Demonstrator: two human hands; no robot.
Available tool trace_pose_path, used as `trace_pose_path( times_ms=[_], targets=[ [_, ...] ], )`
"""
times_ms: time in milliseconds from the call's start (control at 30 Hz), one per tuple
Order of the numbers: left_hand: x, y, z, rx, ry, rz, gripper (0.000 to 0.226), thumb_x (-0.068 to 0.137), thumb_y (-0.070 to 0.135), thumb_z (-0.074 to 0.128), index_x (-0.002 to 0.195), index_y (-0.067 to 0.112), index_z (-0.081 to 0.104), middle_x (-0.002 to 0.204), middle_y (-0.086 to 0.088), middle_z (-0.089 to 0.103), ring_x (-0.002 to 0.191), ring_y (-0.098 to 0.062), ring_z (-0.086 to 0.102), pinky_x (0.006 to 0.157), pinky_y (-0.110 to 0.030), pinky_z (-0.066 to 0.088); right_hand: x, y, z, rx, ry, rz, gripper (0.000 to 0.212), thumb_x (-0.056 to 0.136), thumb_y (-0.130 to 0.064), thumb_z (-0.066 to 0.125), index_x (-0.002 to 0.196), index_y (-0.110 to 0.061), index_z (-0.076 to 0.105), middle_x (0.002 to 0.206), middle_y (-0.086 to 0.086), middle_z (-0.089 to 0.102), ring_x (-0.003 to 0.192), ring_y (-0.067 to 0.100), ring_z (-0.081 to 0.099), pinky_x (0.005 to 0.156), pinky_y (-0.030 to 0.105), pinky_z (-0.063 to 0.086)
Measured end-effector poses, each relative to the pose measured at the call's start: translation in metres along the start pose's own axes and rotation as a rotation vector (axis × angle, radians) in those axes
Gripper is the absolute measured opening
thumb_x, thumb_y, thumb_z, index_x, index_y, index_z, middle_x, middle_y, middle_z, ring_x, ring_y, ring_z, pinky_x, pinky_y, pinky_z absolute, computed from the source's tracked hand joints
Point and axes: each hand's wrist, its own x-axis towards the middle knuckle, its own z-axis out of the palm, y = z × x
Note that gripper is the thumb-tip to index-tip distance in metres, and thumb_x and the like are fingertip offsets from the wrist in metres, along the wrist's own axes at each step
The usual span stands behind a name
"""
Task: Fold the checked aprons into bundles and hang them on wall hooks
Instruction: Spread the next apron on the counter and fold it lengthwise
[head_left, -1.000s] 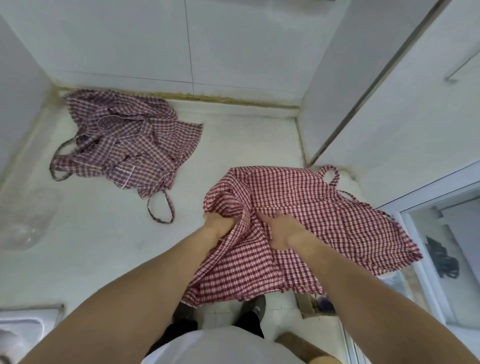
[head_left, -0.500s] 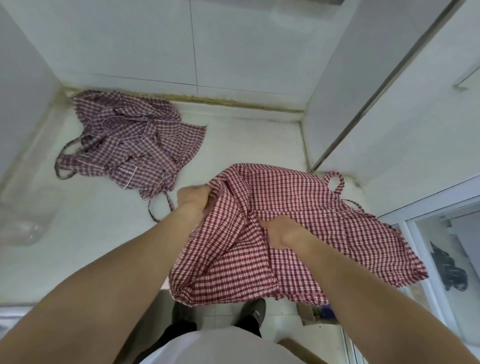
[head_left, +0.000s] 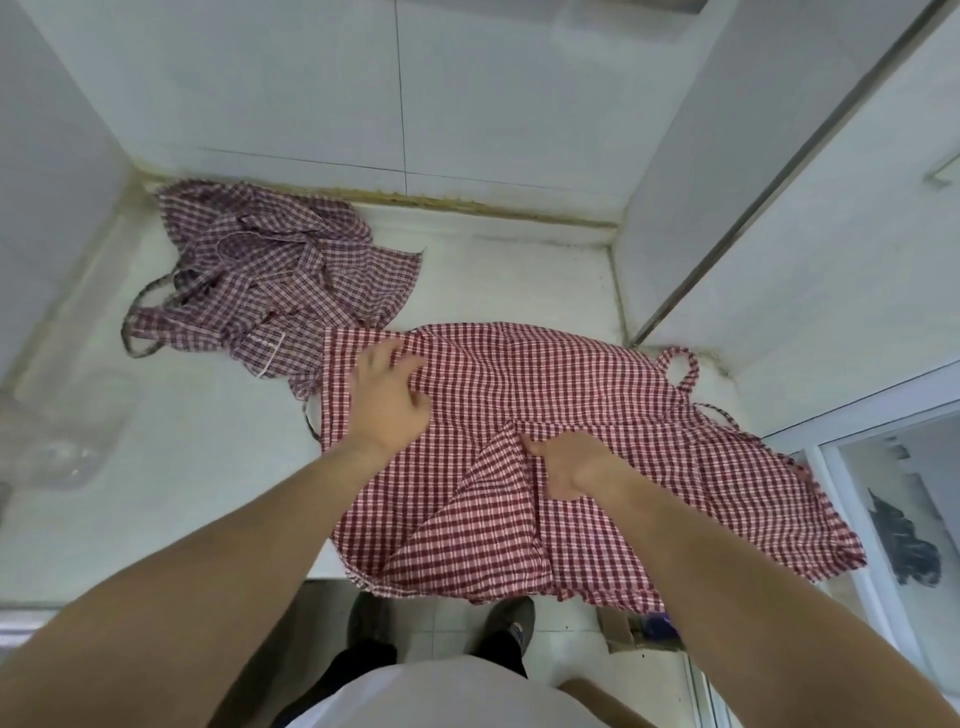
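Note:
A red-and-white checked apron (head_left: 597, 395) lies spread on the white counter (head_left: 218, 467), its lower hem hanging over the front edge. My left hand (head_left: 389, 400) presses flat on its left part with fingers spread. My right hand (head_left: 571, 462) pinches a raised fold near the apron's middle. A strap loop (head_left: 680, 369) sticks out at the apron's right. A second, darker checked apron (head_left: 275, 280) lies crumpled at the back left, its straps trailing left; the red apron's corner overlaps it.
White tiled walls close the counter at the back and right. A clear plastic container (head_left: 62, 431) sits at the left edge. A glass-fronted frame (head_left: 893, 519) stands at the right. Below the counter's edge are the floor and my shoes (head_left: 509, 623).
My left hand let go of the bunched cloth, moved left and now lies flat on the apron. The apron has been spread wider to the left. My right hand still pinches its fold.

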Motion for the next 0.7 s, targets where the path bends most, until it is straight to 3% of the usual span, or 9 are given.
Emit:
trace_pose_path(
  times_ms=[100,167,233,300,400,467,533,567,700],
  targets=[
    [-0.015,-0.001,0.021,0.088,-0.456,-0.171,0.075,0.093,0.034,0.059,0.156,0.024,0.02,0.162,-0.01,0.019,0.15,-0.03,0.016,0.122,-0.052,0.014,-0.003,-0.001,0.003,-0.032,0.02,0.013,0.094,0.091,-0.027,0.06,0.155,-0.039,-0.008,0.125,0.004,0.064,0.108,0.025,0.062,0.098,0.038,0.051],
    [-0.025,-0.003,0.024,0.213,-0.654,-0.154,0.069,0.096,0.037,0.055,0.154,0.015,0.024,0.16,-0.013,0.023,0.147,-0.03,0.024,0.119,-0.047,0.027,-0.008,-0.002,-0.002,0.014,0.019,0.019,0.084,0.092,-0.023,0.054,0.158,-0.036,0.002,0.133,0.004,0.059,0.113,0.026,0.06,0.101,0.039,0.049],
    [-0.027,0.003,0.021,0.285,-0.664,-0.102,0.055,0.098,0.039,0.051,0.143,0.009,0.038,0.139,-0.013,0.049,0.125,-0.028,0.049,0.104,-0.039,0.044,-0.008,-0.003,-0.008,0.046,-0.016,0.021,0.062,0.093,-0.022,0.048,0.153,-0.028,0.033,0.135,0.003,0.058,0.111,0.025,0.061,0.098,0.038,0.049],
    [-0.022,0.011,0.015,0.2,-0.655,-0.129,0.042,0.099,0.042,0.047,0.124,0.009,0.05,0.111,-0.006,0.061,0.094,-0.02,0.058,0.081,-0.031,0.048,-0.005,-0.008,-0.013,0.021,-0.018,0.044,0.038,0.093,-0.026,0.047,0.127,-0.018,0.061,0.121,0.001,0.065,0.098,0.021,0.062,0.084,0.034,0.05],
    [-0.015,0.011,0.01,0.196,-0.56,-0.119,0.032,0.099,0.042,0.047,0.09,0.014,0.059,0.085,-0.001,0.063,0.074,-0.015,0.06,0.058,-0.027,0.042,0.0,-0.02,-0.008,0.069,0.228,0.106,0.035,0.094,-0.026,0.053,0.126,-0.013,0.057,0.136,0.006,0.05,0.119,0.028,0.051,0.094,0.045,0.048],
    [-0.014,0.004,0.006,0.163,-0.257,-0.088,0.019,0.098,0.032,0.05,0.094,0.015,0.058,0.087,-0.002,0.062,0.08,-0.019,0.062,0.064,-0.032,0.048,0.003,-0.027,0.003,0.318,0.365,0.108,0.059,0.096,-0.03,0.056,0.149,-0.018,0.033,0.158,0.013,0.019,0.143,0.037,0.025,0.109,0.057,0.037],
    [-0.008,-0.01,0.005,0.148,0.03,0.007,0.021,0.093,0.023,0.057,0.11,0.011,0.058,0.106,-0.009,0.061,0.101,-0.027,0.058,0.086,-0.041,0.049,0.005,-0.03,0.014,0.448,0.263,0.076,0.084,0.096,-0.041,0.058,0.158,-0.032,0.003,0.165,0.008,-0.011,0.15,0.042,-0.003,0.116,0.064,0.022],
    [-0.003,-0.018,0.005,0.172,0.063,0.031,0.032,0.091,0.022,0.059,0.12,0.01,0.055,0.118,-0.012,0.057,0.111,-0.029,0.053,0.096,-0.045,0.045,0.006,-0.032,0.02,0.401,0.199,0.066,0.088,0.095,-0.045,0.058,0.157,-0.037,-0.005,0.164,0.006,-0.018,0.15,0.042,-0.012,0.117,0.067,0.016],
    [0.011,-0.035,0.006,0.129,-0.288,-0.131,0.066,0.093,0.036,0.059,0.151,0.021,0.029,0.154,-0.015,0.029,0.14,-0.036,0.029,0.112,-0.056,0.032,0.009,-0.027,0.024,0.352,0.17,0.056,0.092,0.09,-0.047,0.066,0.156,-0.044,0.001,0.165,0.002,-0.016,0.15,0.041,-0.013,0.115,0.068,0.019]
  ],
)
